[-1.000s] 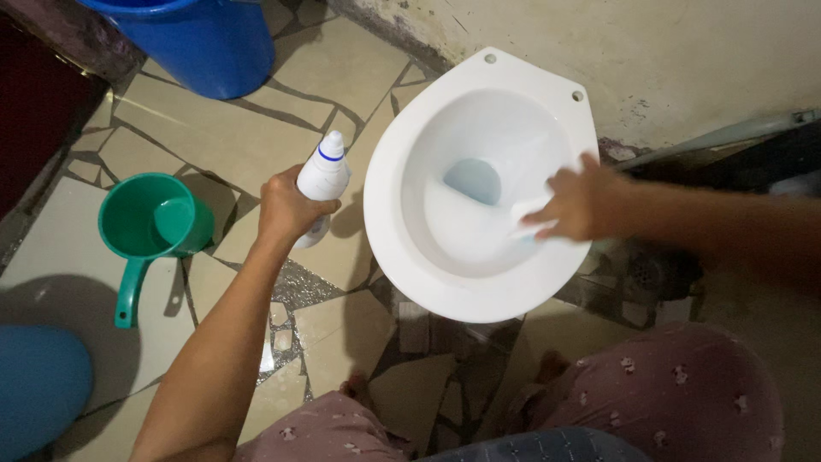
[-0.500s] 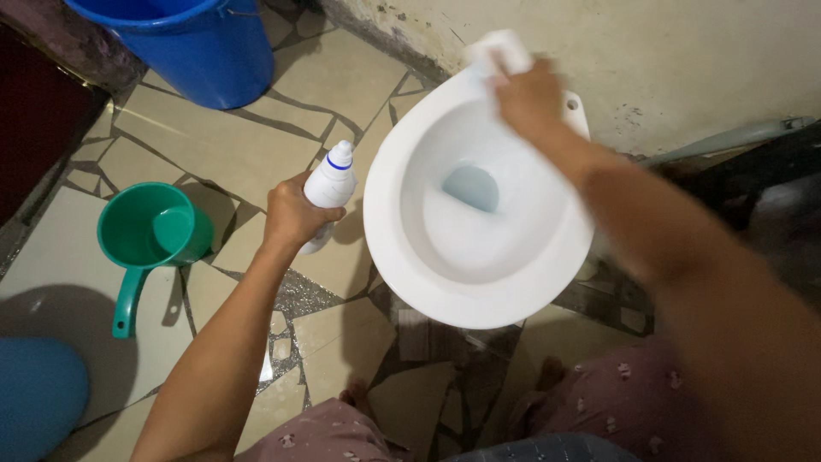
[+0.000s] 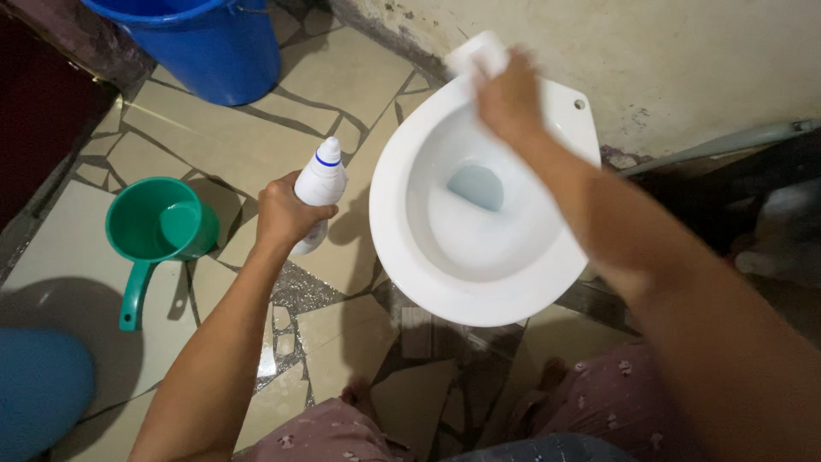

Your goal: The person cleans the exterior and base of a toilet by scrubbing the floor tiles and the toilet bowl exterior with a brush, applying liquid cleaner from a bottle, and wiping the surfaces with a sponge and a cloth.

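Observation:
A white toilet bowl [image 3: 402, 248] without a seat stands on the tiled floor against the wall, with a little water at its bottom. My right hand [image 3: 506, 96] presses a white cloth [image 3: 475, 53] onto the bowl's far rim. To the left of the bowl, my left hand [image 3: 282, 216] grips a white squeeze bottle [image 3: 320, 181] with a blue ring under its cap, held upright above the floor.
A green plastic dipper [image 3: 156, 231] with a handle sits on the broken-tile floor [image 3: 231, 141] at the left. A blue bucket [image 3: 205, 43] stands at the top left. A grey pipe [image 3: 727, 141] runs along the wall at right. My knees in patterned fabric [image 3: 325, 432] are at the bottom.
My right hand left the inside of the bowl at the right and moved up to the far rim with the cloth, then shifted slightly left. The bottle hand stayed about where it was.

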